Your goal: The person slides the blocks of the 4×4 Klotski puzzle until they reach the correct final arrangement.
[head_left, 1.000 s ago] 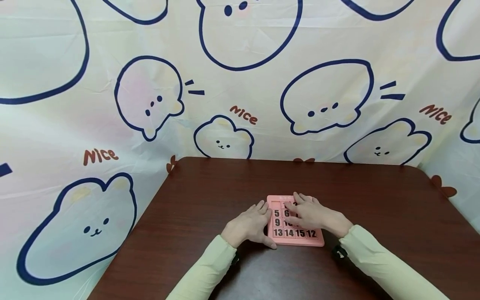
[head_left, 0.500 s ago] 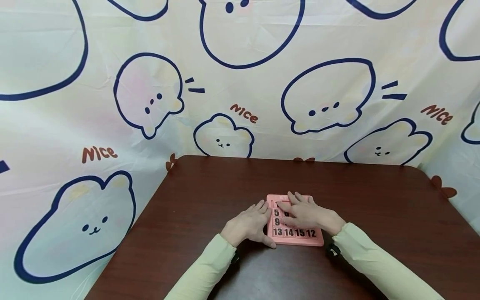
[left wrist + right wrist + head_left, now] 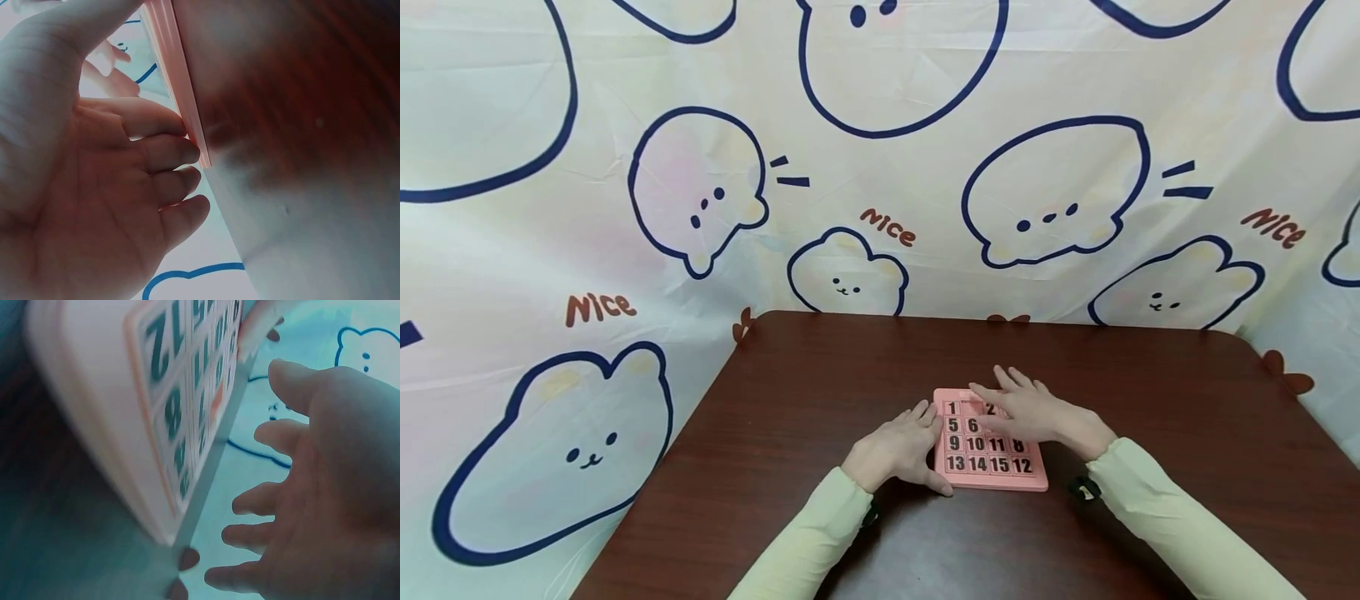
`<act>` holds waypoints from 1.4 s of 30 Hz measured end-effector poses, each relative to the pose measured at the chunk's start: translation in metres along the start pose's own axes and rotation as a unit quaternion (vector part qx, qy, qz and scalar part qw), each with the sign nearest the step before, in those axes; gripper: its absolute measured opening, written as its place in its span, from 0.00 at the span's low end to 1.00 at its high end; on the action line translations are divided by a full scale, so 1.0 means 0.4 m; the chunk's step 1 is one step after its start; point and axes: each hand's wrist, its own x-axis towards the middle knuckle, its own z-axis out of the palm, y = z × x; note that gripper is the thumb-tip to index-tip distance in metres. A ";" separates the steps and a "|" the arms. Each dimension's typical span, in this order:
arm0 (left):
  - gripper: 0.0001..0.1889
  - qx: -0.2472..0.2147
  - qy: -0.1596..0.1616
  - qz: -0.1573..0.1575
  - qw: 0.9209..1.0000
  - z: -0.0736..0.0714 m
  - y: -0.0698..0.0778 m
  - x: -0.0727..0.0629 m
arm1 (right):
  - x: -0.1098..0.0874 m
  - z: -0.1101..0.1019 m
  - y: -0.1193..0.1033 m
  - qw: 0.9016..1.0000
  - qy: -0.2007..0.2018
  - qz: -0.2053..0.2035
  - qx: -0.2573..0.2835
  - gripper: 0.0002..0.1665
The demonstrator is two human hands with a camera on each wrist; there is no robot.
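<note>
A pink sliding number puzzle (image 3: 992,481) lies flat on the table. In its top row a gap parts tile 1 (image 3: 952,408) from tile 2 (image 3: 990,409). My left hand (image 3: 897,450) steadies the left edge, fingers extended along it and thumb by the near left corner; the left wrist view shows fingertips (image 3: 190,152) at the puzzle's side (image 3: 181,81). Over the upper right part hovers my right hand (image 3: 1037,414), fingers spread and holding nothing, hiding some tiles. In the right wrist view that hand (image 3: 325,481) is apart from the puzzle (image 3: 140,419).
The dark brown wooden table (image 3: 820,375) extends around the puzzle. Behind it and at the sides hangs a pale cloth (image 3: 925,183) printed with blue-outlined cartoon animals.
Tile 1 has slid left into the top-left corner, so the gap is now beside it. My right hand first went left over the puzzle, then lifted back to the right. The left hand stays put.
</note>
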 end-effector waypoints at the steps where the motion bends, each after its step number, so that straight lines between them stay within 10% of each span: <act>1: 0.59 0.001 0.000 0.000 1.000 0.000 0.000 -0.001 | -0.003 -0.003 0.009 1.000 0.000 0.000 0.000 0.38; 18: 0.59 0.008 0.011 0.005 1.000 0.000 -0.003 -0.006 | -0.055 0.019 0.086 1.000 -0.009 0.020 0.019 0.38; 42: 0.60 -0.004 0.002 -0.002 1.000 -0.001 0.000 -0.005 | -0.020 0.042 0.050 1.000 -0.020 0.001 -0.005 0.35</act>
